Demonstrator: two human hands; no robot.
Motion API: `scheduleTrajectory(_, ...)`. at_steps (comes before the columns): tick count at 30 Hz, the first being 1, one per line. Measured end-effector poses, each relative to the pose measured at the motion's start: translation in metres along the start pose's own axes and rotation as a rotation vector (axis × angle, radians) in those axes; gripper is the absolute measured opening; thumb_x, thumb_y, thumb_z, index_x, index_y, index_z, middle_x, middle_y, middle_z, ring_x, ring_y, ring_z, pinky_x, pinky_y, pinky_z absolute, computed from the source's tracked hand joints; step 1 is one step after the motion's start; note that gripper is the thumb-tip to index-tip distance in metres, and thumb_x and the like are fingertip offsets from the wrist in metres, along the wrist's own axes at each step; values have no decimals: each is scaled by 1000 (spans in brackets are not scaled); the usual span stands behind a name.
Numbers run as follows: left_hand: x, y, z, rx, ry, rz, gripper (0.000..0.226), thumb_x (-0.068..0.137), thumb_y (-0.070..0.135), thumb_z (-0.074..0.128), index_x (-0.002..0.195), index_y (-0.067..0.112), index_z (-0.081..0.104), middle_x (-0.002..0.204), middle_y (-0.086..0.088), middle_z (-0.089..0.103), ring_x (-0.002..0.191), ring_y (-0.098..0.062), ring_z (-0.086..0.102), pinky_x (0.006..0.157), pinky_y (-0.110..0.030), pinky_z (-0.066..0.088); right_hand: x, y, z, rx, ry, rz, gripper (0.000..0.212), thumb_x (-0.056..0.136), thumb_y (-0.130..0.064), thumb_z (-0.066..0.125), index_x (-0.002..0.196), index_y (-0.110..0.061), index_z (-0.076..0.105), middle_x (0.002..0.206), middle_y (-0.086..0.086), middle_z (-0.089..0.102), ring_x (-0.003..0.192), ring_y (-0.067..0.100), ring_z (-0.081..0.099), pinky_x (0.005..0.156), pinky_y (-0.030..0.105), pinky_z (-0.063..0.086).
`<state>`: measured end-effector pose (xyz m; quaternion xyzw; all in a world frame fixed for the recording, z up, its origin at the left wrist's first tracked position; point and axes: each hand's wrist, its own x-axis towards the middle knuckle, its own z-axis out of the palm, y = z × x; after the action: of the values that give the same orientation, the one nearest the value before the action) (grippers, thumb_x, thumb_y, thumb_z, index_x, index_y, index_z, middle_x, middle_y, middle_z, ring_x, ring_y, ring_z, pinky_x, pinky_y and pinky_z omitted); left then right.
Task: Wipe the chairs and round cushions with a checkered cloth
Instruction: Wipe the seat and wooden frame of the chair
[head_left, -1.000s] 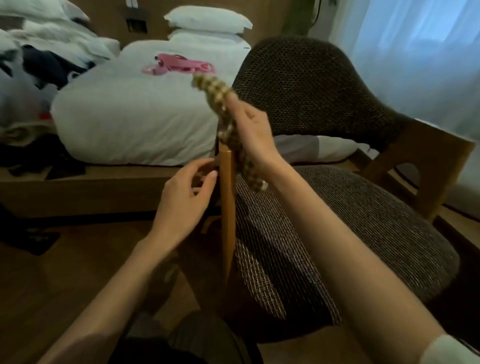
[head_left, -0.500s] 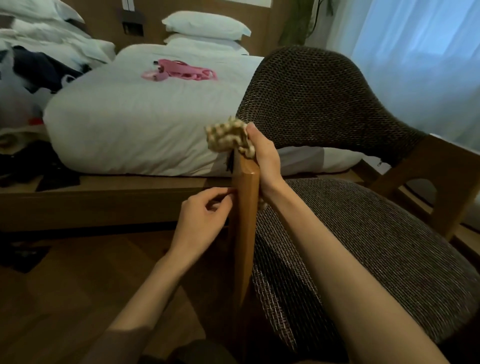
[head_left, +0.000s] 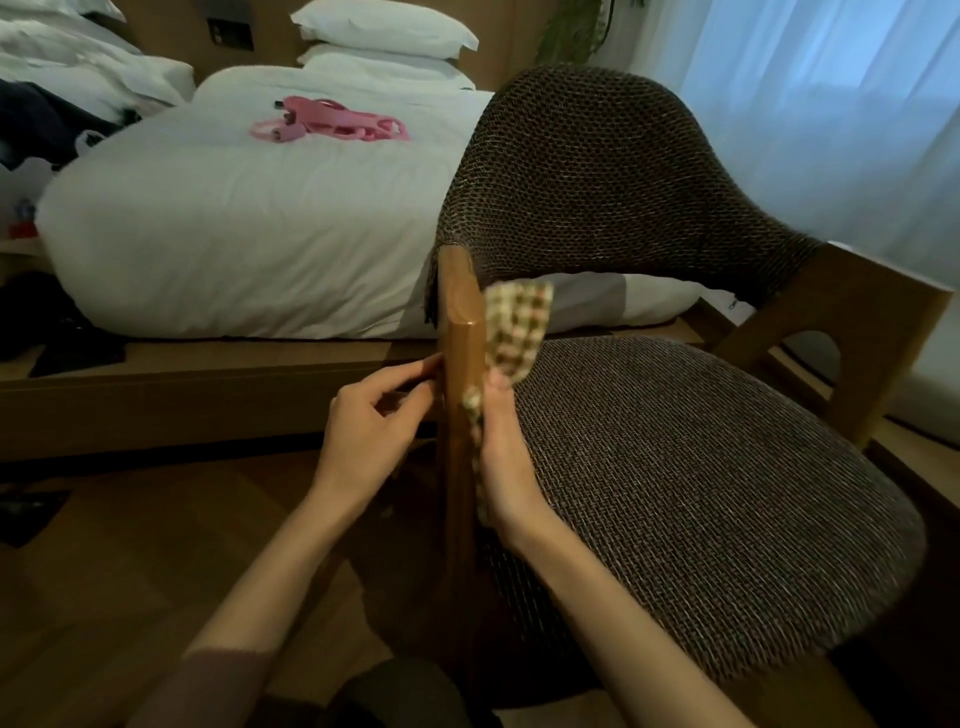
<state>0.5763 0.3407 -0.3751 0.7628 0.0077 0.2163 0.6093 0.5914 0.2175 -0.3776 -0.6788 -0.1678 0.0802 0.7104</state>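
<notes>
A chair with dark woven backrest and wooden frame stands in front of me, its round woven seat cushion at the right. My right hand holds the checkered cloth against the inner side of the upright wooden front post, about halfway down; the cloth's free end sticks up above my fingers. My left hand grips the post's outer side with curled fingers. Part of the cloth is hidden under my right palm.
A bed with a white duvet and a pink item lies behind the chair, on a wooden base. Pillows are at the headboard. White curtains hang at the right. Wooden floor lies below.
My right hand has slid the cloth from above the post's top down along its inner side. My left hand stays on the post's outer side. The camera has moved closer.
</notes>
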Motion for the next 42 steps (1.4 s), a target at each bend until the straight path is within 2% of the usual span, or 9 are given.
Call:
scheduleTrajectory(4, -1, 4, -4, 12, -7, -2, 31, 91, 2, 53, 100, 30, 63, 85, 23, 66, 79, 14, 62, 67, -4, 45, 17, -10, 13, -242, 195, -407, 42, 95, -39, 33, 136, -28, 34, 137, 7, 46, 126, 17, 46, 106, 34, 38)
scheduleTrajectory(6, -4, 3, -10, 16, -3, -17, 33, 92, 0, 50, 99, 29, 63, 87, 19, 65, 77, 14, 62, 64, -3, 44, 15, -6, 12, -333, 197, -544, 51, 98, -30, 34, 146, -28, 18, 149, -2, 31, 136, 12, 34, 107, 23, 34)
scheduleTrajectory(8, -6, 1, -15, 46, 12, -23, 32, 94, 2, 49, 99, 29, 64, 91, 18, 65, 80, 9, 64, 67, -8, 49, 7, 4, 9, -440, 163, -564, 64, 100, -19, 39, 149, -34, 0, 155, -7, 14, 141, 5, 20, 106, 13, 25)
scheduleTrajectory(13, -14, 7, -13, -59, 104, -79, 23, 99, 18, 44, 100, 32, 63, 90, 19, 67, 82, 1, 66, 75, -20, 54, -33, 31, 2, -827, 3, -400, 86, 98, -23, 43, 141, -30, -32, 159, 8, -3, 144, 21, 9, 112, 30, 20)
scheduleTrajectory(17, -34, 6, -1, -85, -3, -26, 40, 85, 49, 55, 122, 31, 52, 114, 6, 59, 92, -8, 63, 73, -25, 55, -36, 29, -32, -777, -120, -370, 56, 91, -24, 32, 146, -12, 24, 140, 7, 40, 125, 18, 40, 109, 37, 35)
scheduleTrajectory(21, -41, 15, 19, -1, 73, 59, 36, 77, 19, 76, 106, 21, 56, 99, 4, 61, 78, -6, 63, 67, -17, 53, -30, 26, -44, -627, -15, -490, 32, 97, -13, 47, 125, -2, 54, 126, 1, 54, 118, 10, 49, 102, 38, 41)
scheduleTrajectory(26, -26, 29, -3, 128, 168, 125, 11, 87, 6, 63, 97, 4, 63, 84, 11, 61, 72, 10, 60, 66, -7, 46, -12, 10, -8, -485, 141, -505, 63, 97, -18, 51, 149, -12, 17, 149, -9, 23, 138, 1, 20, 112, 15, 18)
scheduleTrajectory(36, 41, 20, -4, 301, -124, 428, 37, 101, 33, 33, 136, 26, 41, 146, 6, 37, 136, -5, 31, 114, -26, 26, -3, 55, 37, -790, 542, -548, 79, 92, -15, 55, 148, -8, -1, 140, 33, 36, 123, 39, 43, 100, 44, 42)
scheduleTrajectory(42, 56, 7, 6, 157, -274, 376, 51, 99, 33, 20, 143, 11, 31, 156, -12, 15, 144, -11, 14, 108, -7, 16, -5, 81, 36, -1086, 589, -684, 87, 95, 2, 44, 144, -11, -28, 155, 14, -22, 145, 30, -6, 116, 49, 22)
